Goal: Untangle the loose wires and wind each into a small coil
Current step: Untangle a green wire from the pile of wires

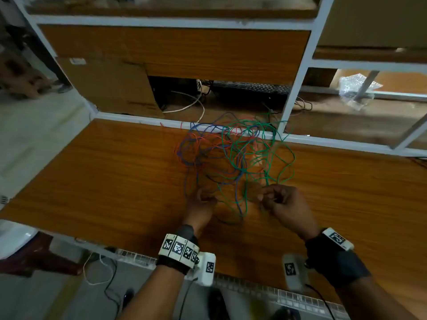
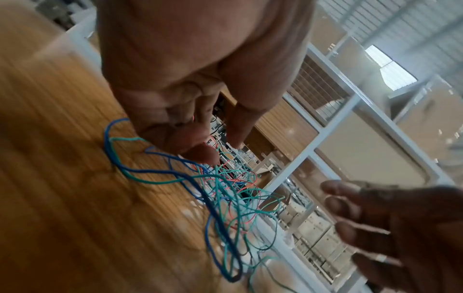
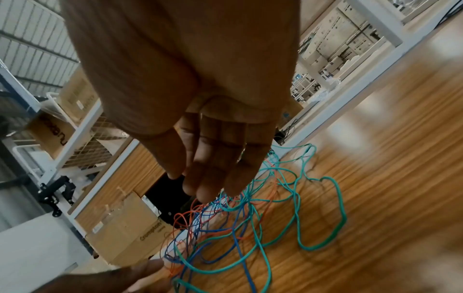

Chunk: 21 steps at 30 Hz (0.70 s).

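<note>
A tangle of blue, green and orange wires (image 1: 233, 158) is spread on the counter (image 1: 104, 176). At its near edge, strands are pinched by the left hand (image 1: 199, 207); the right hand (image 1: 284, 204) is curled, its hold unclear.

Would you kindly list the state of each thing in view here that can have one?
Wires: red, blue and green, still one loose tangle on the table, none coiled.
Left hand: at the tangle's near edge, fingers curled; any grip unclear.
Right hand: beside the near green loops; head view shows curled fingers, wrist view straighter ones, grip unclear.
Table: wooden top, bearing the wires.
Cardboard box: closed, standing behind the table.
</note>
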{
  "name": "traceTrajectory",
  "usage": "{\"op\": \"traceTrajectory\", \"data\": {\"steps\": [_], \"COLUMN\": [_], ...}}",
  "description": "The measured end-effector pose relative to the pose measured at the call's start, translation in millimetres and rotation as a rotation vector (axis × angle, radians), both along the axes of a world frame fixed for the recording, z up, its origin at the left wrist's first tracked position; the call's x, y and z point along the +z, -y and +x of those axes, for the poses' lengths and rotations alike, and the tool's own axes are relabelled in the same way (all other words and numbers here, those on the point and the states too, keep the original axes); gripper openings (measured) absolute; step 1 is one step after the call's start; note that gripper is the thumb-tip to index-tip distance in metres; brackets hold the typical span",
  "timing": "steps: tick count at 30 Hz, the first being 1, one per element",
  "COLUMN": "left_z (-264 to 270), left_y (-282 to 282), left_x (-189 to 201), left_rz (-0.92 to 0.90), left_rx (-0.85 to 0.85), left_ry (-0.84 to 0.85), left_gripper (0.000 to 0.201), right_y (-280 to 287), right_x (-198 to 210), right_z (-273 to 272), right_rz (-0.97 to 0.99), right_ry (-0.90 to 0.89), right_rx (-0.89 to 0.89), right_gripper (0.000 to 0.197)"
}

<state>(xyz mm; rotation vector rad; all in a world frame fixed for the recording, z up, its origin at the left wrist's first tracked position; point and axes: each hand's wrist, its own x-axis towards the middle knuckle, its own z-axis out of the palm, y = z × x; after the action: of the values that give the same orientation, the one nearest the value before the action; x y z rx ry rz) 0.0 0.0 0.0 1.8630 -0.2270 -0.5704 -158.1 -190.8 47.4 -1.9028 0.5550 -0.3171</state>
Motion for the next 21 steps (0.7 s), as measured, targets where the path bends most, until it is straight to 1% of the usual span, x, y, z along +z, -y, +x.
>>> {"op": "traceTrajectory", "data": {"steps": [2, 4, 5, 6, 8, 10, 12, 13, 15, 16, 17, 19, 21], "left_z": [6, 6, 6, 4, 1, -3, -6, -6, -5, -4, -4, -5, -11], "left_y": [5, 5, 5, 4, 4, 4, 5, 6, 6, 7, 6, 9, 21], "left_x": [-4, -4, -7, -5, -6, -10, -12, -13, -16, -16, -14, -4, 15], "left_rz": [-0.020, 0.001, 0.003, 0.015, 0.043, 0.070, 0.087, 0.103, 0.129, 0.129, 0.133, 0.153, 0.107], "left_rx": [0.058, 0.053, 0.038, 0.022, -0.035, -0.091, -0.117, -0.114, -0.101, -0.099, -0.108, -0.136, -0.175], "left_ry": [-0.044, -0.060, -0.061, -0.065, -0.060, -0.057, -0.039, -0.030, -0.019, -0.008, 0.027, 0.204, 0.388], "left_gripper": [0.035, 0.030, 0.024, 0.018, 0.018, 0.018, 0.022, 0.025, 0.025, 0.025, 0.026, 0.036, 0.045], "right_y": [1, 1, 1, 4, 8, 8, 10, 9, 16, 21, 25, 33, 41], "right_x": [-11, -27, -35, -42, -46, -47, -46, -41, -32, -26, -14, 17, 55], "right_z": [13, 30, 40, 51, 72, 88, 92, 88, 77, 70, 60, 41, 20], "right_rz": [-0.020, -0.132, -0.194, -0.263, -0.395, -0.491, -0.525, -0.531, -0.507, -0.484, -0.414, -0.133, 0.164], "right_ry": [-0.025, -0.071, -0.104, -0.157, -0.291, -0.385, -0.416, -0.402, -0.315, -0.242, -0.160, 0.002, 0.201], "right_rx": [-0.023, -0.017, 0.014, 0.073, 0.271, 0.434, 0.496, 0.494, 0.442, 0.383, 0.299, 0.114, -0.023], "right_gripper": [0.015, 0.014, 0.014, 0.023, 0.042, 0.057, 0.059, 0.055, 0.037, 0.029, 0.025, 0.022, 0.016]}}
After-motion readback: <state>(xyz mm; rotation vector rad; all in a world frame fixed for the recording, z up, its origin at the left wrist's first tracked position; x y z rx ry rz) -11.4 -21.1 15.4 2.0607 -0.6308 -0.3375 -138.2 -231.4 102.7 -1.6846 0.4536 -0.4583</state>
